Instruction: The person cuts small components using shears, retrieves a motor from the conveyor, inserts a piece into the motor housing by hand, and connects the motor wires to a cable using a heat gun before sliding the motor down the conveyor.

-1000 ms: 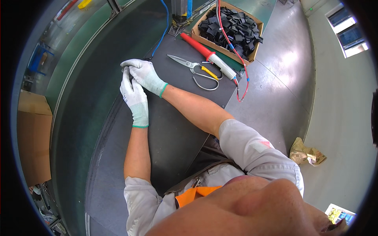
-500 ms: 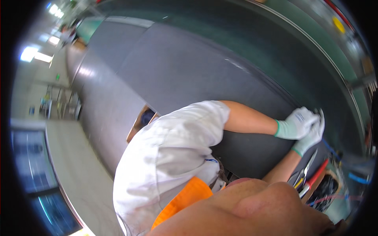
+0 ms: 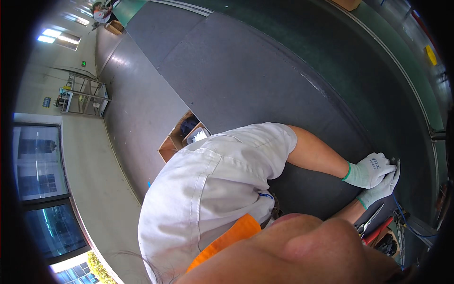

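Note:
Both my hands meet over the dark green belt beside the grey tabletop (image 3: 236, 71), at the right. My left hand (image 3: 370, 171), in a white knit glove with a green cuff, has its fingers curled and pressed together. Against it from below rests my right hand (image 3: 379, 190), gloved alike, its fingers bunched at the left fingertips. Anything pinched between them is too small or hidden to make out. Below the hands lie metal scissors (image 3: 371, 218) and a red-handled tool (image 3: 378, 231).
A cardboard box (image 3: 166, 150) with a dark bundle and a clear tub stands beyond my left sleeve. A blue cable (image 3: 410, 229) runs near the tools. The green belt (image 3: 302, 28) follows the table's far side. A metal cart (image 3: 85, 97) and another person (image 3: 101, 15) are farther off.
My view has shifted, so table, box and hands sit farther right and lower in it. The hands stay together with fingers closed. More of the floor box and its tub now shows.

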Demonstrator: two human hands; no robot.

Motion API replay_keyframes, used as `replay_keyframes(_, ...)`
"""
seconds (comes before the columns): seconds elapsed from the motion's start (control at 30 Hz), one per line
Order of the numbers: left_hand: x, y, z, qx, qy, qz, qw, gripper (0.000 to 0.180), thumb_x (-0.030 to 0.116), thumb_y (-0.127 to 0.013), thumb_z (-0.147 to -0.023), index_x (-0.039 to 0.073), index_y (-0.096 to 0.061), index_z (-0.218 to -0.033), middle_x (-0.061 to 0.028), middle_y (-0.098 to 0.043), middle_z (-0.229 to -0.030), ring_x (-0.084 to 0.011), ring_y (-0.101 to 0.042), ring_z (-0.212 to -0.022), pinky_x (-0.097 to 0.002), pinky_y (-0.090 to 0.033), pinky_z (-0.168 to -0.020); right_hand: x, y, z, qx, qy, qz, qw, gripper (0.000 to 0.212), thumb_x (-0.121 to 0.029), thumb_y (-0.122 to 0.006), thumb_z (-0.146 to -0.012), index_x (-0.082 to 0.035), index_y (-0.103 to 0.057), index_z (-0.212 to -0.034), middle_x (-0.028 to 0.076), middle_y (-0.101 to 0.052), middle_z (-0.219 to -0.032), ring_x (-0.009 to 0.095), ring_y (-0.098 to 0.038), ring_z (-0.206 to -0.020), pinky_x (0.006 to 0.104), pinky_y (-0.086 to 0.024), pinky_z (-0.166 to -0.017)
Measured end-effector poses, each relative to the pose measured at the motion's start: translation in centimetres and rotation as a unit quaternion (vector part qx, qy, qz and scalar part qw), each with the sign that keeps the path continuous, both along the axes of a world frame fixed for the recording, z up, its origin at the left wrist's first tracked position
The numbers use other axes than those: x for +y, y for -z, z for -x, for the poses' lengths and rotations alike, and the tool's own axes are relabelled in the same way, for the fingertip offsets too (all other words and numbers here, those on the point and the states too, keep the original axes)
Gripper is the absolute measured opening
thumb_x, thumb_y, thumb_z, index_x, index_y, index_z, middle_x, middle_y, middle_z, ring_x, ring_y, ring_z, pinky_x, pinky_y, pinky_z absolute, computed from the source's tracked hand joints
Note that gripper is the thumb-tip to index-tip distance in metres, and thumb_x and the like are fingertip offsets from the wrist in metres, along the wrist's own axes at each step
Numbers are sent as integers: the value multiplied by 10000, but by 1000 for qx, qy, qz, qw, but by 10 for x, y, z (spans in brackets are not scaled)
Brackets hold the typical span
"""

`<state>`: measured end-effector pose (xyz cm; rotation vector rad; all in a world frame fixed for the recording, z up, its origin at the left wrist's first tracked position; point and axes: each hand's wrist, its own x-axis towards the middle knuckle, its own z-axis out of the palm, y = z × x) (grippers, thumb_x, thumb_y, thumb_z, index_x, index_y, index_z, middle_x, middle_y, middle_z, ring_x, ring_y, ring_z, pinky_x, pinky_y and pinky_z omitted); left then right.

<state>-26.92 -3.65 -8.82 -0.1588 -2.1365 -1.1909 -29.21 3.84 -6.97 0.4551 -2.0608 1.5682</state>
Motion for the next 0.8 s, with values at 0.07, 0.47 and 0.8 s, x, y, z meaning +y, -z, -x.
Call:
replay_keyframes(0.07, 0, 1, 0, -1, -4, -8, 1000, 145, 159, -586, -863, 97, -673, -960, -92, -652, -854, -306, -587, -793, -472, -463, -719, -1, 0, 0, 19, 12, -23, 999, 302, -168, -624, -987, 52, -667, -1191, 144, -731, -1101, 245, -709, -949, 375, -594, -857)
replay_keyframes(0.47, -16, -9, -7, -12, 33, 14, 999, 242, 181, -545, -931, 47, -667, -1091, -144, -702, -968, -337, -651, -859, -467, -503, -789, 1, 10, 3, -93, -50, 121, 987, 326, -115, -506, -1029, 72, -609, -1275, 186, -693, -1173, 249, -683, -1034, 352, -558, -935)
replay_keyframes(0.8, -17, -11, -10, -43, 62, -5, 997, 278, 201, -535, -947, 43, -680, -1124, -156, -714, -1032, -350, -656, -925, -482, -506, -836, -6, -8, -10, -81, -25, 99, 991, 299, -110, -594, -970, 67, -650, -1203, 168, -732, -1054, 255, -705, -920, 335, -582, -852)
